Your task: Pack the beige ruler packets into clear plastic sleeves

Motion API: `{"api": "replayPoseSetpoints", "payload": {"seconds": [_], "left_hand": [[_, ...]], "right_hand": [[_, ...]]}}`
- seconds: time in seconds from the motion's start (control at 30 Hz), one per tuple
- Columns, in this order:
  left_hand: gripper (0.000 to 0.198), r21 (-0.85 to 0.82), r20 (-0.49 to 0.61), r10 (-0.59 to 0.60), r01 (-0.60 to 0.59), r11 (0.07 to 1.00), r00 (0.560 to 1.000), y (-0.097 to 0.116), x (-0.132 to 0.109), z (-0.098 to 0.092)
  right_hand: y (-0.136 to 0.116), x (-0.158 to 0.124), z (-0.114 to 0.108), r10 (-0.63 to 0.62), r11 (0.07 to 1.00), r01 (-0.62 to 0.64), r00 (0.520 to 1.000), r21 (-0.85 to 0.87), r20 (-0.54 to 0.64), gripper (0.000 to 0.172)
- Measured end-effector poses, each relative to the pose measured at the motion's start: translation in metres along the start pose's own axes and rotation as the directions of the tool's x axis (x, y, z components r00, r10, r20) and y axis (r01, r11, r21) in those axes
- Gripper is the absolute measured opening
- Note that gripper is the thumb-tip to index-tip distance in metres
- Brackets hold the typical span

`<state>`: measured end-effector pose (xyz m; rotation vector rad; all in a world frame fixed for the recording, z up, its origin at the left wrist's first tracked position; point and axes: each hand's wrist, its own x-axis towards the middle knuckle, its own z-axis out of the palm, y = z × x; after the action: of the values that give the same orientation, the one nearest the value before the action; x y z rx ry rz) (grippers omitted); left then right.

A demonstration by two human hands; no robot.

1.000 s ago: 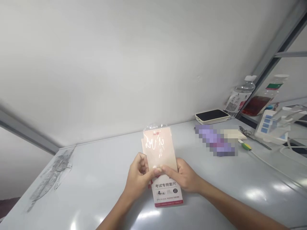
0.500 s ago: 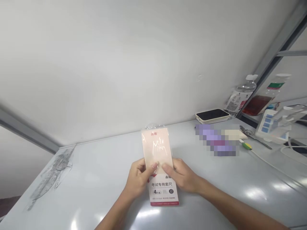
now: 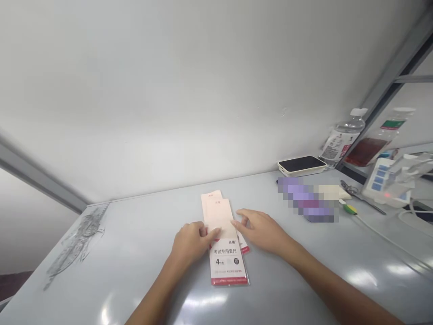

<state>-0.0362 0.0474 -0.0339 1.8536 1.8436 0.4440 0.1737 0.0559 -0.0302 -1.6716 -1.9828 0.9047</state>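
A flat, clear-wrapped ruler set packet (image 3: 221,223), pale pink above with a white label and red strip below, lies in front of me. Beneath it, a second similar packet (image 3: 210,195) shows at the top and at the lower right. My left hand (image 3: 191,243) grips the upper packet's left edge, thumb on its face and fingers curled at the side. Just right of the packets is my right hand (image 3: 262,229), its thumb and fingers apart and holding nothing; its thumb tip is close to the upper packet's edge.
A phone (image 3: 301,165) lies by the wall. Right of the packets are a blurred purple item (image 3: 306,201), scissors (image 3: 361,196), a cable (image 3: 389,234), a power strip (image 3: 380,180) and two bottles (image 3: 341,140). A dark sketch (image 3: 79,239) marks the grey desk's left side.
The upper packet has come down onto the desk, and the second packet now shows beneath it. My right hand has let go and opened at its right side; my left hand stays on it.
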Motion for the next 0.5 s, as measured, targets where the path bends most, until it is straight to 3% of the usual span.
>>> {"api": "replayPoseSetpoints", "payload": {"seconds": [0.13,0.33,0.5], "left_hand": [[0.047,0.098,0.057,0.008,-0.014,0.995,0.998,0.002,-0.003,0.009],[0.049,0.184,-0.052,-0.029,0.038,0.982,0.998,0.001,0.001,0.01],[0.049,0.153,-0.152,0.0,0.024,0.988,0.988,0.003,0.001,-0.002]], "right_hand": [[0.0,-0.004,0.003,-0.068,0.997,0.069,0.997,-0.043,0.036,0.036],[-0.005,-0.01,0.009,-0.125,0.992,0.122,0.989,0.041,0.079,0.04],[-0.009,-0.01,0.009,-0.103,0.993,0.105,0.994,0.052,-0.036,0.038]]}}
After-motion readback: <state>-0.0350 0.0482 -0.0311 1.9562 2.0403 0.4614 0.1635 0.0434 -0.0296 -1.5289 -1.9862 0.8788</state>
